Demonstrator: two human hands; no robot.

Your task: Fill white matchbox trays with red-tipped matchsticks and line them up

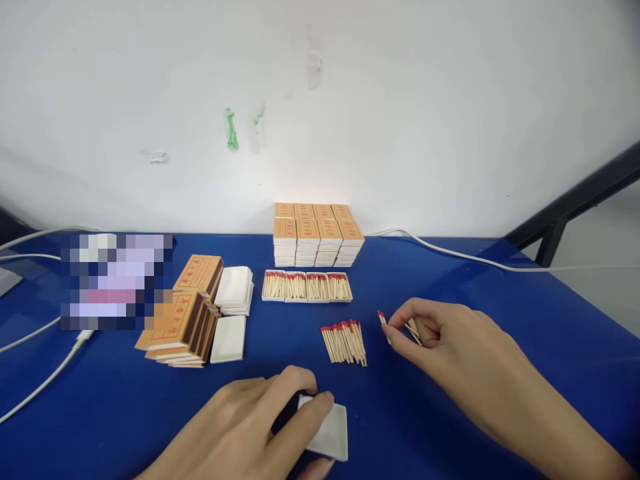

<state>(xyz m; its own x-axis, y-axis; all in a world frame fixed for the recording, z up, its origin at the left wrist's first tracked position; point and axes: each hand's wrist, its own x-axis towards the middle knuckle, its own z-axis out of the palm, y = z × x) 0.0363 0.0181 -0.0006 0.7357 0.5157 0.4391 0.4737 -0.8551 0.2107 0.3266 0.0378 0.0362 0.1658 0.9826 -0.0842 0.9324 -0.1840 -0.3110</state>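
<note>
Near the front edge of the view, my left hand [280, 420] grips a small white matchbox tray [333, 433], with no matches showing in its visible part. To the right, my right hand [440, 333] pinches a few red-tipped matches [382, 317] between thumb and forefinger; more matchsticks show under its curled fingers. Between the hands and a little farther off lies a loose pile of matches [346, 343], heads pointing away. Behind that pile stands a row of several white trays filled with matches [307, 287].
Stacked matchboxes [315, 233] stand against the wall. At left are orange matchbox sleeves [185, 320] beside stacked white trays [233, 290]. A blurred-out phone-like object [120, 277] with a white cable [50, 383] lies farther left. Another cable [460, 260] crosses the blue table [425, 427] at back right.
</note>
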